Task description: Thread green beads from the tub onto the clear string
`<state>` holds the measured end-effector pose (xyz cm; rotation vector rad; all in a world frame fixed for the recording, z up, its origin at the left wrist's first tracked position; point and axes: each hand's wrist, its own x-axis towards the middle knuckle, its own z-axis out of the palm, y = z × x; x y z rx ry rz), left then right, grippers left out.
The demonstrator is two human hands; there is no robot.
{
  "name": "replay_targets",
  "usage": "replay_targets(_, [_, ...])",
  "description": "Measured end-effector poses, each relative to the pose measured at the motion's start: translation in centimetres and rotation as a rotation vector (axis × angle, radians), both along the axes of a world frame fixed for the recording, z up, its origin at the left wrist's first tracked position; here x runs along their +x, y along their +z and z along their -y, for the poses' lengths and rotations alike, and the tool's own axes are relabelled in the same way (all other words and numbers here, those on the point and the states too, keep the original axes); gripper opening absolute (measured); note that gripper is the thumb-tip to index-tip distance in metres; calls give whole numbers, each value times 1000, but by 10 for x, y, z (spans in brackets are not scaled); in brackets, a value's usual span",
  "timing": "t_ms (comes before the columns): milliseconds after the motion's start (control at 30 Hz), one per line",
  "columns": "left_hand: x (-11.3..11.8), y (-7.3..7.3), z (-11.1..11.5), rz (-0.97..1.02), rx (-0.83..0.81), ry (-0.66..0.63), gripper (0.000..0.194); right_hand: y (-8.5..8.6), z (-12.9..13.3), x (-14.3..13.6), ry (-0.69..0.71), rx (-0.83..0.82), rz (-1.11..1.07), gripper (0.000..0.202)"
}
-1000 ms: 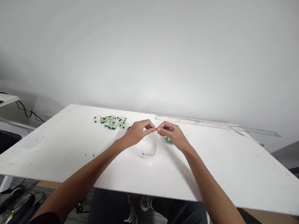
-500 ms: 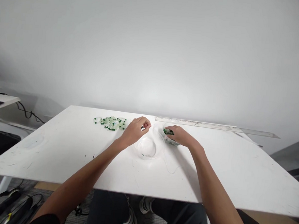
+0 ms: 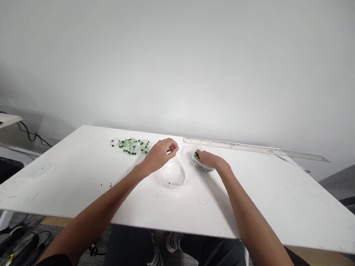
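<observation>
My left hand (image 3: pixel 163 152) is raised over the white table, thumb and fingertips pinched together; what they hold is too small to make out. My right hand (image 3: pixel 208 158) reaches into a clear round container (image 3: pixel 204 168) of green and pale beads, its fingers bent down and partly hidden. A shallow clear dish (image 3: pixel 173 175) lies between my forearms, with a few tiny bits at its near edge. Left of my left hand, dark green and pale green beads (image 3: pixel 132 146) lie spread on the table. A thin thread (image 3: pixel 202 203) curls below the container.
A long clear ruler (image 3: pixel 255 149) lies along the back of the white table (image 3: pixel 282 197), its right end past the table edge. Small dark specks are at the left. A white shelf (image 3: pixel 2 121) with black cables (image 3: pixel 34 134) stands at the far left.
My right hand has turned and moved slightly left and deeper into the container, covering more of the beads. My left hand has hardly moved.
</observation>
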<state>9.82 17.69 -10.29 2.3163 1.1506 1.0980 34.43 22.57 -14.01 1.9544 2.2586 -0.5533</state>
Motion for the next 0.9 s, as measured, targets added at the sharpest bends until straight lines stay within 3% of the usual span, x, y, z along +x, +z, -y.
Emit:
replay_targets(300, [-1,1,0,3,-13,-9,8,6,1,-3,-41,79,-52,18])
replay_targets(500, [0,2,1,-1,-12,-10,9,13,3,-4,-97,198,-95,27])
replay_targets(900, [0,1,0,-8,-11,-14,8,17,10,1,-42,318,-338,37])
